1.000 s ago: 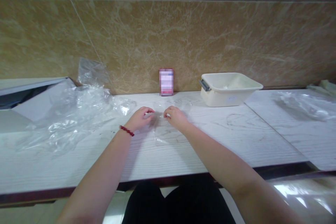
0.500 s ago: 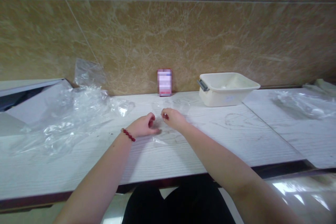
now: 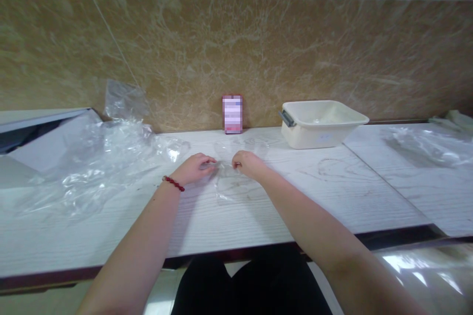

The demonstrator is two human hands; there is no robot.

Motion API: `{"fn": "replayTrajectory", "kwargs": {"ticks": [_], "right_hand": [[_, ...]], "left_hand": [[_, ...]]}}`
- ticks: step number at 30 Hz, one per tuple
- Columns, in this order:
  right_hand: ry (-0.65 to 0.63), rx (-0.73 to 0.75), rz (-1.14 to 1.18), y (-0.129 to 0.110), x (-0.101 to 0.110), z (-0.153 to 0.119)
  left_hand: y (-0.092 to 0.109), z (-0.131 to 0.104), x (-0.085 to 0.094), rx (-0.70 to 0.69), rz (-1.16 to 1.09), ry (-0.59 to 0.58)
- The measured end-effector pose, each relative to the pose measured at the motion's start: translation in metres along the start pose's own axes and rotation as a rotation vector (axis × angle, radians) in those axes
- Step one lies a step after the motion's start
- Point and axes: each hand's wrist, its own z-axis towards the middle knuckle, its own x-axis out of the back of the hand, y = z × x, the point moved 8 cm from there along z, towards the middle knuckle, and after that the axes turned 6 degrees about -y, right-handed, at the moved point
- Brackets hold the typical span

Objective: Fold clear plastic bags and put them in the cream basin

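Observation:
Between my hands stretches a clear plastic bag [image 3: 229, 184], see-through and faint against the white wood-grain tabletop. My left hand [image 3: 195, 167], with a dark red bead bracelet at the wrist, is closed on the bag's left side, thumb and fingers together. On the other side, my right hand [image 3: 248, 163] pinches the bag's upper edge with curled fingers. The bag's lower part hangs or lies towards me; I cannot tell which. Another piece of clear film [image 3: 258, 144] lies flat just behind my right hand.
A pile of clear plastic bags [image 3: 107, 157] lies at the left beside an open white box [image 3: 48, 145]. A phone [image 3: 232, 114] leans on the marbled wall [image 3: 185, 49]. A cream bin [image 3: 314, 135] with a grey handle stands right of it; more plastic [image 3: 432, 145] lies far right.
My left hand has moved left and slightly away from me, and its spread fingers have closed on the bag. The right hand has shifted slightly right. The bag is now stretched between them.

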Motion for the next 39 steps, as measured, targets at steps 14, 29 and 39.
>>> {"fn": "replayTrajectory", "kwargs": {"ticks": [14,29,39], "right_hand": [[0.005,-0.072,0.018,0.008,-0.005,-0.001],[-0.012,-0.154,0.005,0.015,-0.003,-0.004],[-0.033,-0.194,-0.020,0.020,-0.003,-0.005]], "left_hand": [[-0.015,0.007,-0.021,0.072,0.116,-0.072],[-0.015,0.005,-0.022,0.089,0.103,-0.123],[-0.010,0.004,-0.031,0.119,0.231,-0.263]]}}
